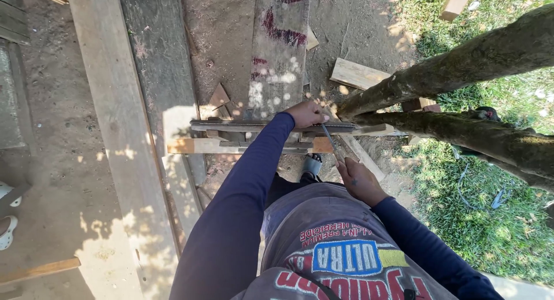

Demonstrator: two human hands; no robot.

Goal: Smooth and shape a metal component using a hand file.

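Note:
My left hand (306,113) presses down on a long thin strip, a saw blade (254,127) by its look, lying across a wooden block. My right hand (359,179) grips the handle of a slim metal file (330,138), whose tip rests on the strip right beside my left hand. Both arms wear dark blue sleeves. The strip runs left to right, and its right end reaches the tree trunk.
Long weathered planks (124,121) lie on the dirt at left. A paint-marked board (280,46) lies ahead. Offcuts (356,74) are scattered around. Thick tree branches (461,63) cross at right over grass. Another person's sandalled foot (7,231) shows at the far left edge.

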